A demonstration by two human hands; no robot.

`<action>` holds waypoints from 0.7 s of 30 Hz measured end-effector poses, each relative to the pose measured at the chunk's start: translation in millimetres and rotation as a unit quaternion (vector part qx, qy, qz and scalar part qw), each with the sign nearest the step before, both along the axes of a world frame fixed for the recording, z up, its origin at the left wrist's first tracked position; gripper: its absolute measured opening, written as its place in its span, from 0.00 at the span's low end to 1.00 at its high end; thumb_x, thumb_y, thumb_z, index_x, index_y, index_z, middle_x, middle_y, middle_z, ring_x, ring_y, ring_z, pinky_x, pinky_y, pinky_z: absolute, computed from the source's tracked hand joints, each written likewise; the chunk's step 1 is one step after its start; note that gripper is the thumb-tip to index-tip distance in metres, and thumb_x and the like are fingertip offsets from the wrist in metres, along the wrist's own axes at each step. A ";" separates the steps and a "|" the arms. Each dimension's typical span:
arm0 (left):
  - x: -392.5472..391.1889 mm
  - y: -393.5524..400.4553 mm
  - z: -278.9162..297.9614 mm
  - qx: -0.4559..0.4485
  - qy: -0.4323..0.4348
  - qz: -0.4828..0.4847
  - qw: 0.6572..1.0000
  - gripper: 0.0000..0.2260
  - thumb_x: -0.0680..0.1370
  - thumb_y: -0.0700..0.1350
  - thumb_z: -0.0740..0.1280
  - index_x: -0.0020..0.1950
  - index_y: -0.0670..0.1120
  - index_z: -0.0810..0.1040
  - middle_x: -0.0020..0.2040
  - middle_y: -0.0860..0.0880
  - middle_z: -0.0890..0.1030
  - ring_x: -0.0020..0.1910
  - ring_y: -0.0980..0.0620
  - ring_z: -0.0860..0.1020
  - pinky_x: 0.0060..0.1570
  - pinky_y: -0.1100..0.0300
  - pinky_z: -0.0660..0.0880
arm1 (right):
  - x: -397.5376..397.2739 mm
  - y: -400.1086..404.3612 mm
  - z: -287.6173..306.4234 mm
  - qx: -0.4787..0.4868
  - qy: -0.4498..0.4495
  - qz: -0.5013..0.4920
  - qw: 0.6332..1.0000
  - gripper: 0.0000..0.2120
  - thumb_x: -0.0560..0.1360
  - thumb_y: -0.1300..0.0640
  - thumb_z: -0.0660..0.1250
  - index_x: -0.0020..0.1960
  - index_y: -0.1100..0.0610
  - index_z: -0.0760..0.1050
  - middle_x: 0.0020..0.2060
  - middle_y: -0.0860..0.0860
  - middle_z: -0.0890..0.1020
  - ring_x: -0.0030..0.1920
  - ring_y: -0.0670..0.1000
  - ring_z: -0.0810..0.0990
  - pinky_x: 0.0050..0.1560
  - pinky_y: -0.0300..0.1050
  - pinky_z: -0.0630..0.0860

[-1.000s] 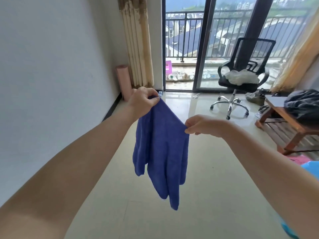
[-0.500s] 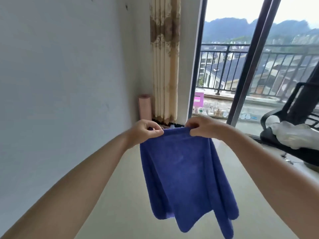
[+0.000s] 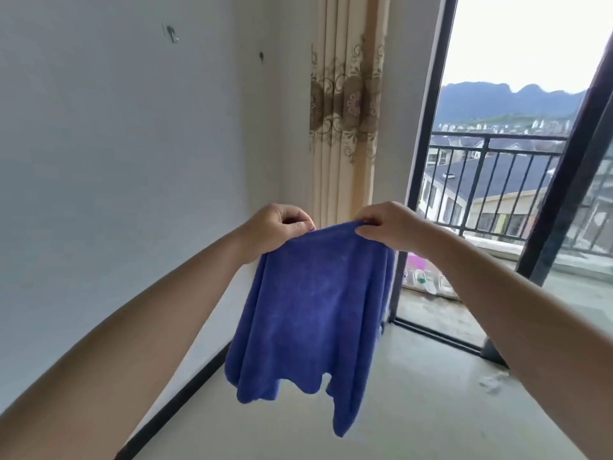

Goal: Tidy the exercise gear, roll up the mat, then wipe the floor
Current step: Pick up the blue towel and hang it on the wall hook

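**Holding the blue cloth by its top edge, in the air**

Hanging from both hands, the blue cloth (image 3: pixel 311 313) is spread in front of the person, well above the floor (image 3: pixel 414 410). The left hand (image 3: pixel 277 227) pinches one top corner, fingers curled over the hem with the thumb beneath. The right hand (image 3: pixel 386 224) pinches the other top corner in the same way, so each grip is closed on fabric. Between the two hands the top edge runs almost level and a little slack. Its side edges fall in soft folds; the bottom edge is uneven, with one long tail drooping lowest on the right-hand side.

To the left stands a plain white wall (image 3: pixel 116 161), meeting the floor along a dark skirting strip (image 3: pixel 185 393). Two small hooks (image 3: pixel 172 34) sit high on that wall. Behind the cloth a patterned beige curtain (image 3: pixel 345 111) hangs in the corner. Right of it, the dark frame of a glass door (image 3: pixel 428 144) borders a balcony with a black railing (image 3: pixel 497 167). Pale floor lies open below and to the right of the cloth.

No brand, label or readable writing shows on the cloth or nearby.
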State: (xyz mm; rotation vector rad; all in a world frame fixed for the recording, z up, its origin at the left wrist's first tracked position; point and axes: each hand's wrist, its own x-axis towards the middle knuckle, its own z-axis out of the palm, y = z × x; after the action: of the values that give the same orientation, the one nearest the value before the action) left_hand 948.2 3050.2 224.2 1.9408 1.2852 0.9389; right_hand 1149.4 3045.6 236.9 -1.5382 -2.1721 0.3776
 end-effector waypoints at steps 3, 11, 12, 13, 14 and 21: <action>1.2 81.1 4.0 0.053 0.024 0.053 0.997 0.12 0.80 0.38 0.61 0.38 0.48 0.76 0.35 0.54 0.76 0.35 0.60 0.72 0.31 0.79 0.69 | 4.2 86.1 4.4 0.043 0.037 0.028 0.998 0.04 0.77 0.61 0.62 0.51 0.56 0.74 0.36 0.46 0.73 0.38 0.49 0.72 0.33 0.34 0.67; -16.7 257.7 22.5 0.073 0.074 0.150 0.983 0.08 0.74 0.39 0.70 0.37 0.49 0.80 0.37 0.56 0.78 0.35 0.63 0.77 0.35 0.78 0.71 | -20.1 320.0 25.7 0.118 0.045 0.144 0.981 0.07 0.75 0.62 0.65 0.50 0.61 0.80 0.40 0.50 0.76 0.39 0.48 0.72 0.33 0.24 0.65; -23.5 277.7 27.6 0.064 0.096 0.174 0.978 0.04 0.74 0.40 0.70 0.41 0.46 0.81 0.37 0.56 0.78 0.36 0.63 0.76 0.36 0.77 0.71 | -31.2 348.4 30.1 0.125 0.042 0.163 0.978 0.07 0.75 0.62 0.65 0.50 0.62 0.80 0.40 0.50 0.76 0.41 0.49 0.72 0.34 0.27 0.64; -31.3 296.4 33.6 0.059 0.118 0.198 0.971 0.02 0.74 0.41 0.70 0.45 0.44 0.82 0.38 0.55 0.78 0.36 0.63 0.75 0.37 0.75 0.70 | -43.1 374.6 35.4 0.133 0.034 0.179 0.974 0.08 0.75 0.63 0.64 0.51 0.62 0.80 0.41 0.51 0.77 0.42 0.49 0.71 0.33 0.30 0.64; -41.4 315.7 38.7 0.057 0.134 0.222 0.964 0.05 0.75 0.42 0.70 0.48 0.41 0.82 0.39 0.54 0.78 0.37 0.62 0.75 0.37 0.74 0.70 | -55.8 399.7 41.5 0.140 0.025 0.194 0.971 0.08 0.76 0.63 0.64 0.51 0.63 0.79 0.42 0.53 0.78 0.42 0.49 0.71 0.32 0.35 0.64; -111.9 439.7 88.8 0.128 0.159 0.387 0.899 0.20 0.80 0.41 0.61 0.27 0.45 0.66 0.27 0.50 0.65 0.27 0.55 0.63 0.23 0.70 0.60 | -154.0 545.3 99.3 0.213 0.050 0.263 0.940 0.09 0.76 0.62 0.62 0.54 0.61 0.78 0.44 0.55 0.78 0.43 0.50 0.72 0.46 0.41 0.70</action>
State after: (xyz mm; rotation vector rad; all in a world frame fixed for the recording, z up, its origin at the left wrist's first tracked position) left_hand 836.3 3489.9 313.0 1.8212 2.3262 1.2346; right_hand 995.5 3590.9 336.2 -0.6843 -2.3614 0.1259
